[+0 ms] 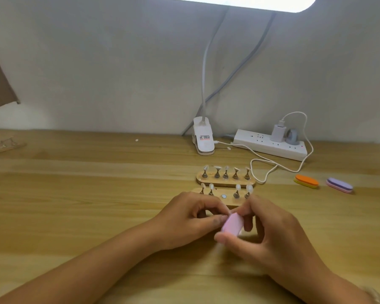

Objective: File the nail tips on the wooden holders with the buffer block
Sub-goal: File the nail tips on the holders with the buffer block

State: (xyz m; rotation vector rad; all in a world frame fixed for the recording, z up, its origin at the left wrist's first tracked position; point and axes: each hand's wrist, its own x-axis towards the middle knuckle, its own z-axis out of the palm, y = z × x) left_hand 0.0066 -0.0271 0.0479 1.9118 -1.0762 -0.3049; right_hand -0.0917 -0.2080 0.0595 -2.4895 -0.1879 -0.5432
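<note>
Two hands, both pinching: your right hand holds the pink buffer block; your left hand, touching it, presumably a hidden nail tip. Step: filing. Next: light strokes.

A white power strip lies on the counter (charger plugged in). A lamp clamp sits beside it.
</note>
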